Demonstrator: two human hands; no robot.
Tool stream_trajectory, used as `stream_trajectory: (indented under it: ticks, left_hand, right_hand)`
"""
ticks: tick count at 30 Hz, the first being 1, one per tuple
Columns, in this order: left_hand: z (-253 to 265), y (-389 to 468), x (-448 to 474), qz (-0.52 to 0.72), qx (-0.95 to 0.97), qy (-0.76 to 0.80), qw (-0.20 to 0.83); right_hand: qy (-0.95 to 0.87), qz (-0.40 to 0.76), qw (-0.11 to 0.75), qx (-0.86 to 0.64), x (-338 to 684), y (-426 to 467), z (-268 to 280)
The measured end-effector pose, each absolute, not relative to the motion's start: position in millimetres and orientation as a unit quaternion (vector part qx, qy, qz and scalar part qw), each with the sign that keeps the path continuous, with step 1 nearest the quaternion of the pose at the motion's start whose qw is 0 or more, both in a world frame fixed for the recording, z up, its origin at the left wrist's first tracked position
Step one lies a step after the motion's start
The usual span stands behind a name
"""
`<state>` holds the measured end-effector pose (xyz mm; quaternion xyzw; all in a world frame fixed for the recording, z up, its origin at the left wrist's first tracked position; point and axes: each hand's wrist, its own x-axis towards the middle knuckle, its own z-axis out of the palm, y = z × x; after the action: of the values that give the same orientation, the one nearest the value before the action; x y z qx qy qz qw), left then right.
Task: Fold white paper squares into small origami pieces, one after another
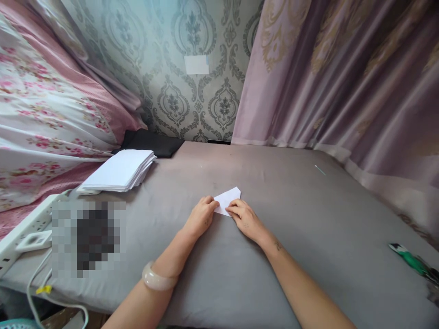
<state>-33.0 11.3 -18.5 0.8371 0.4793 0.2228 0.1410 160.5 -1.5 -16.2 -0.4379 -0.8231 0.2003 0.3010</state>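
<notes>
A small folded sheet of white paper (227, 197) lies on the grey cloth surface in the middle of the view, its upper right corner cut to a slant. My left hand (202, 214) pinches the paper's left end between thumb and curled fingers. At the lower right edge, my right hand (245, 219) has its fingers drawn together on the paper. Both hands hide parts of its edges. A pale bangle (158, 277) sits round my left forearm.
A stack of white paper (120, 171) lies at the left, beside a folded black cloth (156, 142). Nearer stands a white power strip (27, 228) with cables. Toward the right edge is a green-handled tool (411, 260). Curtains (291, 82) hang behind.
</notes>
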Motion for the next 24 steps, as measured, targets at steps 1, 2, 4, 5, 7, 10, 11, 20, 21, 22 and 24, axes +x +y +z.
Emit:
stream_trajectory:
  ticks: [1, 2, 4, 5, 7, 10, 11, 20, 21, 22, 24]
  left_hand:
    - [-18.2, 11.5, -33.7, 0.222, 0.838, 0.479, 0.139]
    - [-18.0, 11.2, -33.9, 0.223, 0.838, 0.478, 0.138]
    - [-18.1, 9.7, -33.5, 0.229, 0.837, 0.479, 0.134]
    - [-18.3, 8.5, -33.4, 0.233, 0.833, 0.487, 0.123]
    - [-18.9, 5.8, -34.1, 0.233, 0.814, 0.525, 0.085]
    - [-19.6, 2.7, -37.8, 0.211, 0.767, 0.605, 0.040]
    - [-19.9, 2.6, -39.3, 0.204, 0.751, 0.627, 0.043]
    - [-10.9, 15.5, -38.6, 0.168, 0.654, 0.716, 0.178]
    - [-9.1, 15.7, -37.4, 0.177, 0.655, 0.708, 0.197]
    - [-7.8, 15.7, -36.3, 0.192, 0.657, 0.695, 0.219]
    - [-6.5, 16.3, -34.6, 0.236, 0.662, 0.661, 0.262]
  right_hand:
    - [-0.819, 0.199, 0.301, -0.446, 158.7, -3.4, -15.1]
    - [-0.814, 0.197, 0.302, -0.456, 156.8, -5.2, -14.2]
    - [-0.805, 0.190, 0.304, -0.473, 153.3, -7.9, -13.4]
    - [-0.801, 0.185, 0.306, -0.480, 151.9, -8.7, -13.7]
    - [-0.798, 0.178, 0.310, -0.486, 150.2, -9.2, -15.4]
    - [-0.797, 0.176, 0.314, -0.485, 150.3, -8.0, -18.6]
    - [-0.797, 0.176, 0.315, -0.484, 150.7, -7.6, -19.1]
    - [-0.803, 0.180, 0.307, -0.479, 151.9, -9.3, -15.6]
    - [-0.804, 0.177, 0.308, -0.477, 151.9, -9.5, -16.0]
    - [-0.805, 0.175, 0.308, -0.477, 151.8, -9.8, -16.5]
    - [-0.805, 0.167, 0.307, -0.478, 151.8, -10.3, -17.5]
